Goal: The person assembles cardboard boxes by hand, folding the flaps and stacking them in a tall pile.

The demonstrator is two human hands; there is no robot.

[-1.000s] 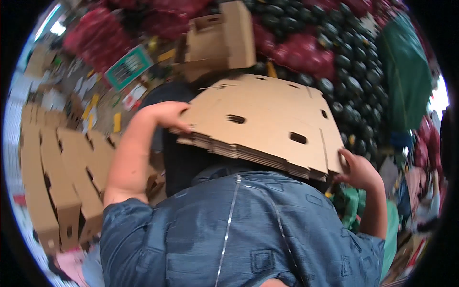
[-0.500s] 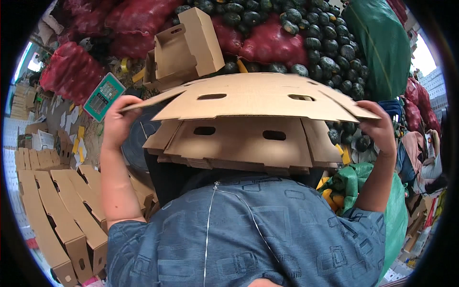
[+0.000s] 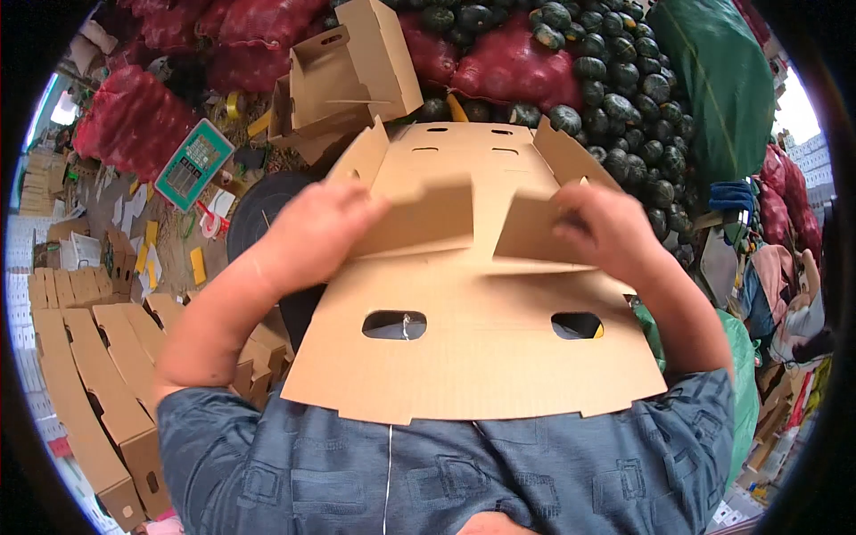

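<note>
A brown cardboard box, partly folded, lies over my lap. Its long side walls stand up at the far end, and its near panel, with two oval hand holes, lies flat toward my body. My left hand holds the inward-bent left end flap. On the other side, my right hand has its curled fingers on the right end flap, which is also bent inward. A gap separates the two flaps. Both hands are slightly blurred, and the box hides what lies beneath it.
A folded box stands beyond, left of centre, beside red mesh sacks. Dark green squashes are heaped far right. Several folded boxes sit at my left, near a green scale display. A green sack lies right.
The raised, nearly flat cardboard has come down over my lap, and its side walls now stand up. Both hands have moved inward from its outer edges, bending the end flaps in.
</note>
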